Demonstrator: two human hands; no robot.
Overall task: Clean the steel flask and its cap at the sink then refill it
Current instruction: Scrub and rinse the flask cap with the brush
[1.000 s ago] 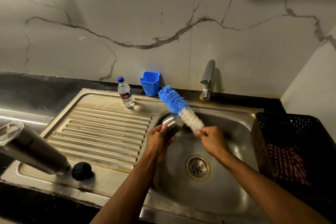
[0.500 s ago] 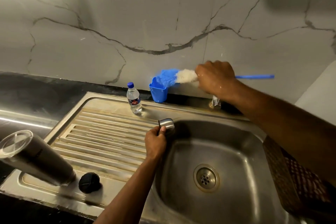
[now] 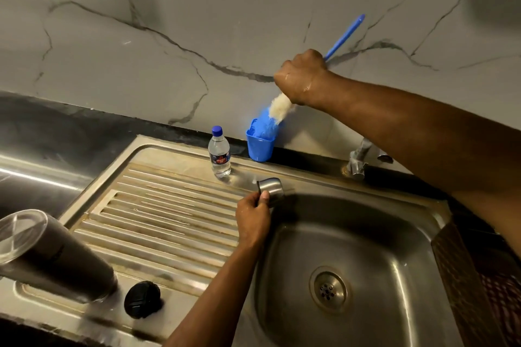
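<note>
- While the brush (image 3: 277,110) goes head-first into the blue cup (image 3: 260,146) behind the sink (image 3: 423,222), scrubbing of the cap (image 3: 271,187) looks finished, judging by the tool being stowed.
- Right hand (image 3: 303,77): fist clenched on the brush handle, bristles partly inside the cup.
- Left hand (image 3: 252,218): grasping the steel cap at the basin's back-left rim, its opening turned toward the drainboard (image 3: 169,214).
- Flask (image 3: 48,256): stands on the drainboard's near-left corner, untouched; whether already washed cannot be told.
- Black stopper (image 3: 143,299): just beside the flask.
- Water bottle (image 3: 219,153): sealed, near the cup.
- Tap (image 3: 358,160): no water seen running.
- Left, by estimate: rinsing the cap, refilling, closing.
</note>
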